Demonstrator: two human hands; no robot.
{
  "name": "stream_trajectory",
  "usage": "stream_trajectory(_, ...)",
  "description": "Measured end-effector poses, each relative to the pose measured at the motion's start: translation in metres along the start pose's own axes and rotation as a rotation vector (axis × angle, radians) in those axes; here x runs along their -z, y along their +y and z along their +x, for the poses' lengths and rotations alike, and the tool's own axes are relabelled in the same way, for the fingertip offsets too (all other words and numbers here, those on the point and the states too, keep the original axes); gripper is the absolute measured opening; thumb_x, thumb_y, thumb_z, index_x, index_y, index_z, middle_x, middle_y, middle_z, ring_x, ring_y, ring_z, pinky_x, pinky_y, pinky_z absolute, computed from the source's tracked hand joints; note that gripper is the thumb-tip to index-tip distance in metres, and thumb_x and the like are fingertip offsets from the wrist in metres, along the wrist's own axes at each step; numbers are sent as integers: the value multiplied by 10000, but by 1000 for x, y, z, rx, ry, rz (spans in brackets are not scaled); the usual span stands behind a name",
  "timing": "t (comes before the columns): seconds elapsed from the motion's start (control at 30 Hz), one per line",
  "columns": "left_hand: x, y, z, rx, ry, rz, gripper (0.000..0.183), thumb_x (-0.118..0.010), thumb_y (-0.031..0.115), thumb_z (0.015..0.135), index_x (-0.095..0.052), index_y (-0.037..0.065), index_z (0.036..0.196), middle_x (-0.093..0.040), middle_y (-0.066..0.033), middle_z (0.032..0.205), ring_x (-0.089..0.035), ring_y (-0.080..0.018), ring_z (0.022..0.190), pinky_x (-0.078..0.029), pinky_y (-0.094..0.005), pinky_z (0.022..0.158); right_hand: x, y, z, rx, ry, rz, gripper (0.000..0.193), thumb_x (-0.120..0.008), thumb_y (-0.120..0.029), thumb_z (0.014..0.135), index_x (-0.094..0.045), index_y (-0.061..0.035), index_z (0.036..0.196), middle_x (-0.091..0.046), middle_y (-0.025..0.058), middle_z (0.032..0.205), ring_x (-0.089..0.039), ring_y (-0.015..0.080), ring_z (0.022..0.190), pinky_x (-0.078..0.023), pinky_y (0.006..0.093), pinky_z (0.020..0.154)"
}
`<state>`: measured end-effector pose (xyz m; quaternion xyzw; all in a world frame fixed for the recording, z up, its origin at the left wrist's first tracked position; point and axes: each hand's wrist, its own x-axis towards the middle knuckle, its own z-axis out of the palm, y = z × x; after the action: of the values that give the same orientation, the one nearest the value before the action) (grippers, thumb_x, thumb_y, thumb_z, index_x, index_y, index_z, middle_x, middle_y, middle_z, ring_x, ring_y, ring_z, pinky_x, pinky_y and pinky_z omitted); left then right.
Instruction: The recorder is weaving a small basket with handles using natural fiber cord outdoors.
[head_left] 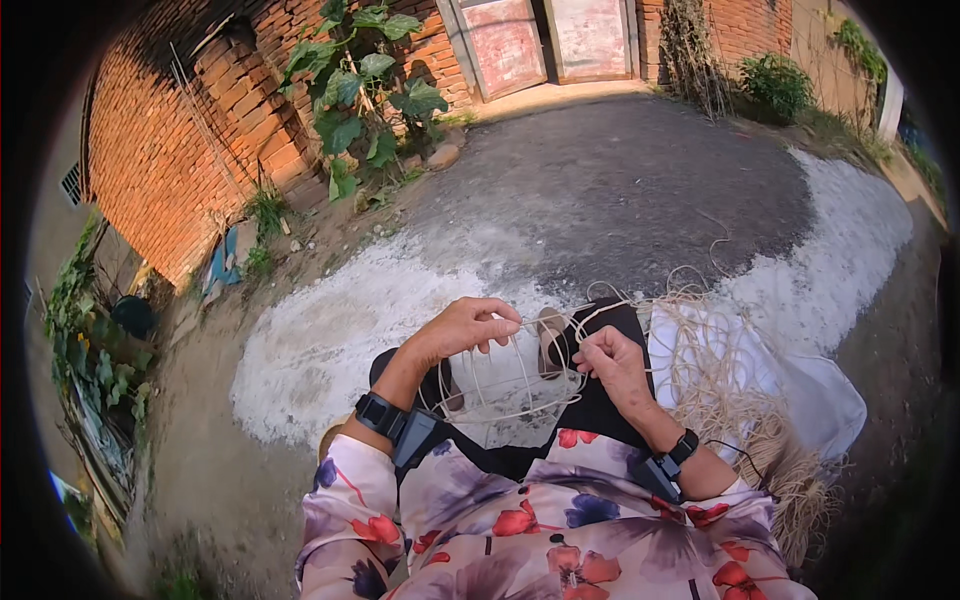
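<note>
Between my knees sits a small open frame of thin pale strands [528, 410], looking like the start of a woven basket. Its upright ribs are spaced apart, and a curved strand runs round the side nearest me. My left hand [462, 329] is closed in a pinch on a strand at the frame's far edge. At the frame's right side, my right hand [615, 372] pinches a pale strand between thumb and fingers. Loops of loose strand rise beyond my right hand. Whether the strands are cane or cord I cannot make out.
To my right, a large tangle of pale strands [735, 415] spills over a white sack [825, 395]. Grey ground with a white powdery border [330, 330] spreads ahead. Farther off are leafy plants [345, 120], a brick wall [165, 180] and a faded red double door [502, 45].
</note>
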<state>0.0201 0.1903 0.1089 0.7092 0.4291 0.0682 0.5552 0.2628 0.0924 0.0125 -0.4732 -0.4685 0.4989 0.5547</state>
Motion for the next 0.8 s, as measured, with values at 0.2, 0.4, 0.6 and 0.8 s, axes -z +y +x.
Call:
stream_trajectory(0.2,-48,-42,-41,-262,426,-259,305,-678,165,860,-606,44,1130,-639,-20,853,-538,-65,715,-440,-224,643,5,-3,6,28,48,69,151,-567,-173,942,-585,-24,925,-680,79,828,-614,90,677,-474,217,610)
stream_trajectory(0.4,-119,-89,-67,-348,696,-459,240,-585,145,884,-583,5,1079,-660,-94,962,-553,-93,726,-467,-244,684,3,-11,11,30,-13,71,137,-583,-171,931,-589,-34,926,-680,74,812,-599,77,662,-455,211,591)
stream_trajectory(0.6,-137,-99,-71,-338,622,-565,277,-592,139,890,-539,22,1135,-641,-113,1035,-588,-133,850,-490,-274,761,-1,-7,3,13,-24,65,126,-586,-166,931,-592,-40,929,-672,55,812,-590,63,679,-444,195,595)
stream_trajectory(0.8,-140,-97,-73,-285,531,-535,345,-601,113,881,-483,33,1195,-612,-119,1105,-584,-156,925,-479,-302,834,-4,-6,-9,47,-91,9,125,-584,-144,937,-583,-20,933,-656,32,810,-582,63,714,-465,204,656)
